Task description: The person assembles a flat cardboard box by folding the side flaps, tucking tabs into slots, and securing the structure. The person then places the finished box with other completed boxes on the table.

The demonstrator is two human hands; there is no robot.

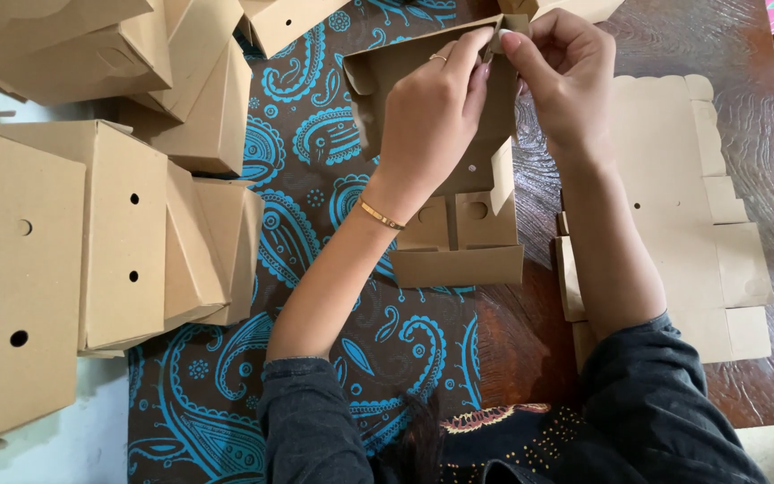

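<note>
From the head view, your left hand (427,112) and right hand (562,76) both pinch the top edge of a half-folded cardboard box (454,179), held up over the bench (745,179) where the paisley cloth (315,161) ends; your fingers (468,54) cover the flap they clench, so its shape is hard to make out. The flat box blanks (683,215) to your right lie partly hidden under your forearm, and the stack of folded boxes (91,206) on your left is cut off by the frame edge.
</note>
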